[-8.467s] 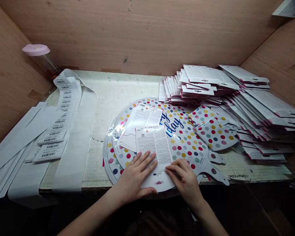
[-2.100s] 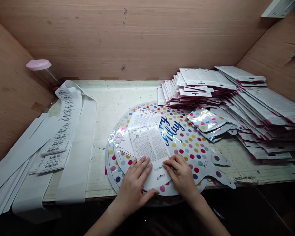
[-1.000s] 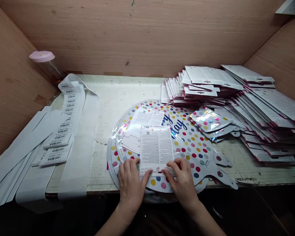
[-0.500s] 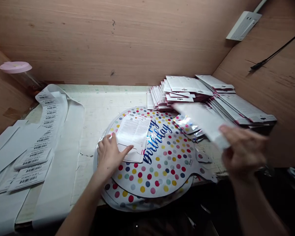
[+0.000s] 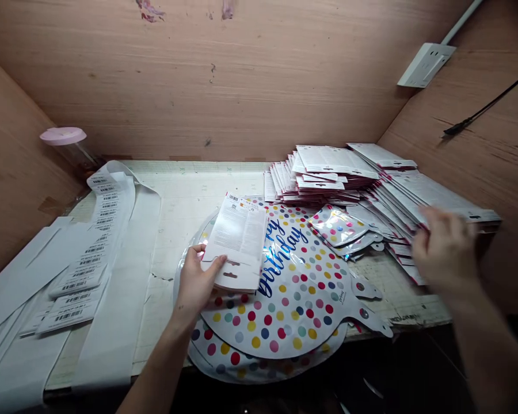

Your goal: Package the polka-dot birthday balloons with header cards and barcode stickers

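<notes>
My left hand (image 5: 200, 277) grips the lower left edge of a white printed card envelope (image 5: 237, 238), thumb on top. The envelope has a hang slot at its near end and is over a flat foil balloon (image 5: 285, 310) with coloured dots and blue "birthday" lettering. Another dotted balloon shows underneath. My right hand (image 5: 446, 250), smeared by motion, is at the right end of the piled envelopes (image 5: 440, 192); whether its fingers hold anything cannot be made out. Folded dotted foil balloons (image 5: 339, 227) lie between the flat balloon and the piles.
More envelopes are stacked at the back (image 5: 332, 158). On the left lie barcode label strips (image 5: 97, 247) and white paper sheets (image 5: 30, 270). A pink-lidded cup (image 5: 64, 138) stands in the back left corner. A socket strip (image 5: 427, 64) and a black cable (image 5: 461, 123) are at the right.
My right hand has moved right to the piled envelopes; the white envelope it held is no longer distinct in it. My left hand's envelope is tipped up slightly. The view has shifted.
</notes>
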{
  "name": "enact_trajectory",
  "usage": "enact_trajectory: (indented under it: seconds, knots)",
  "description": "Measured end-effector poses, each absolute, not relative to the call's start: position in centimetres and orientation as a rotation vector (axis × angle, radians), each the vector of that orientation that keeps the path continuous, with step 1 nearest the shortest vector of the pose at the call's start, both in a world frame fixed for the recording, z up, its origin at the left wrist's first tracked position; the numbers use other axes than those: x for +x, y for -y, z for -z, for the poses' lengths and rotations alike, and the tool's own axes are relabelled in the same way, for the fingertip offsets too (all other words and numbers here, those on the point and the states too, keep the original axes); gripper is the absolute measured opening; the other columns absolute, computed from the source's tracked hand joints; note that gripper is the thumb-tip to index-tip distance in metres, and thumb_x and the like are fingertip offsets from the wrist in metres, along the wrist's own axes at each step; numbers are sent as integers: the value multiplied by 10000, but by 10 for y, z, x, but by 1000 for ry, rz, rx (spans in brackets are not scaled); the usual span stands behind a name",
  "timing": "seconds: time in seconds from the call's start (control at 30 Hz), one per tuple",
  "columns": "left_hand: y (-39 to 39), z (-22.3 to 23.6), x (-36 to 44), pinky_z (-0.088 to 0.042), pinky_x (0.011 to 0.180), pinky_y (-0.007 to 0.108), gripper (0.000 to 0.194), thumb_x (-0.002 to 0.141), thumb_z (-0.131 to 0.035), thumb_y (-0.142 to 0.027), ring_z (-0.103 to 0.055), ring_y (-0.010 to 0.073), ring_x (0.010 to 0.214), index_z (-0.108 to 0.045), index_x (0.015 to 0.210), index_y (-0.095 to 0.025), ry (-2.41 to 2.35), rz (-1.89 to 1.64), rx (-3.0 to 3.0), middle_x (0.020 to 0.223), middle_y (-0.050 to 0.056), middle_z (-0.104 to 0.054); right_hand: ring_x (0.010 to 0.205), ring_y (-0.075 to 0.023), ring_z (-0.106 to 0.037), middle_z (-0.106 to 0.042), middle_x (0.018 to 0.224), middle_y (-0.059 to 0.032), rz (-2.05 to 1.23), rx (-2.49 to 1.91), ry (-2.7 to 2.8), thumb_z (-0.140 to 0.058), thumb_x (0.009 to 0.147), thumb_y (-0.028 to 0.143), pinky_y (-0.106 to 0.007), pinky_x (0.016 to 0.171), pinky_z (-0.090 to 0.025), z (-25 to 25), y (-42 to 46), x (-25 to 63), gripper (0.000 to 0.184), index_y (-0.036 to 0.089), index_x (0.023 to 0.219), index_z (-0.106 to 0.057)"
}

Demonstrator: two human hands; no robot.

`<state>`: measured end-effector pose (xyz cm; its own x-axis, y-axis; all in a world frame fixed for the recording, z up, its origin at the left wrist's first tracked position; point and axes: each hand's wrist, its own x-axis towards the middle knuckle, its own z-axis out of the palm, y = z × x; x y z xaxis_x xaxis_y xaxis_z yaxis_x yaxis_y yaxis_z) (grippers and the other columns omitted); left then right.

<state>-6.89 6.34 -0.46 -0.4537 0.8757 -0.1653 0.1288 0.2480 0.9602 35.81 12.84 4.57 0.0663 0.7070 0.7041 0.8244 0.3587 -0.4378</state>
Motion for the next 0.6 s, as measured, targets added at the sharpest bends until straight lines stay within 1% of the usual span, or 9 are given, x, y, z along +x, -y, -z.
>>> enact_trajectory:
  seconds: [0.07, 0.1, 0.13, 0.17, 0.3, 0.4, 0.47, 0.53, 0.6]
  knots:
    - [-50, 1, -49, -554, 820, 382, 572, 739, -768, -382, -685, 249, 966, -463, 1206, -255, -1512, -1430, 812, 1152, 74, -666, 912, -254, -682, -701, 999, -115, -583, -1308, 1617, -568, 906, 393, -419, 770, -564, -40, -80, 272, 238, 256, 1061, -685]
    - [-43, 0, -39, -546, 850, 370, 569, 744, -772, -361, -682, 234, 983, -465, 1213, -260, -1434, -1473, 791, 1149, 62, -672, 834, -225, -697, -713, 966, -104, -1067, -1220, 1533, -544, 924, 401, -401, 752, -577, -36, -58, 233, 262, 243, 1090, -673]
    - [-35, 0, -29, -537, 874, 356, 554, 750, -772, -344, -681, 221, 987, -470, 1207, -261, -1390, -1504, 785, 1129, 50, -682, 836, -230, -707, -711, 1021, -116, -1439, -1105, 1348, -519, 934, 429, -420, 757, -584, -30, -39, 199, 324, 226, 1156, -641]
    - [-28, 2, -20, -527, 894, 343, 530, 759, -768, -332, -680, 210, 989, -476, 1196, -259, -1372, -1519, 788, 1112, 41, -689, 888, -238, -706, -693, 1103, -128, -1661, -1017, 1130, -528, 926, 449, -438, 800, -577, -23, -24, 172, 367, 215, 1193, -617]
    - [-2, 21, -7, -507, 909, 325, 438, 773, -748, -332, -670, 210, 988, -502, 1124, -242, -1502, -1509, 832, 1087, 43, -689, 986, -224, -677, -692, 1091, -118, -1852, -821, 583, -654, 837, 447, -399, 900, -544, 3, -5, 122, 370, 185, 1099, -651]
    - [16, 42, -10, -514, 863, 355, 450, 703, -778, -318, -669, 253, 930, -537, 1070, -226, -1763, -1480, 883, 999, 54, -691, 1012, -227, -662, -698, 1069, -85, -1873, -774, 482, -686, 811, 417, -397, 895, -549, 12, -4, 113, 280, 203, 990, -664]
    - [30, 52, -11, -513, 858, 389, 484, 653, -791, -300, -667, 287, 917, -560, 1070, -216, -1865, -1411, 897, 961, 66, -689, 1076, -249, -638, -689, 1126, -82, -1870, -768, 393, -688, 807, 408, -419, 902, -547, 9, -2, 109, 300, 206, 1025, -649]
    - [44, 56, -13, -483, 938, 431, 552, 657, -785, -346, -638, 328, 1043, -567, 1145, -207, -1694, -1317, 911, 1047, 101, -681, 1124, -261, -618, -689, 1148, -84, -1867, -780, 203, -700, 792, 399, -430, 921, -536, 3, -1, 106, 383, 196, 1107, -624]
    - [57, 57, -17, -409, 1041, 474, 692, 652, -781, -479, -524, 372, 1243, -550, 1247, -213, -1290, -1207, 875, 1212, 136, -637, 1131, -270, -616, -704, 1112, -94, -1917, -781, 1, -720, 761, 383, -433, 936, -524, -4, 0, 105, 445, 167, 1135, -610]
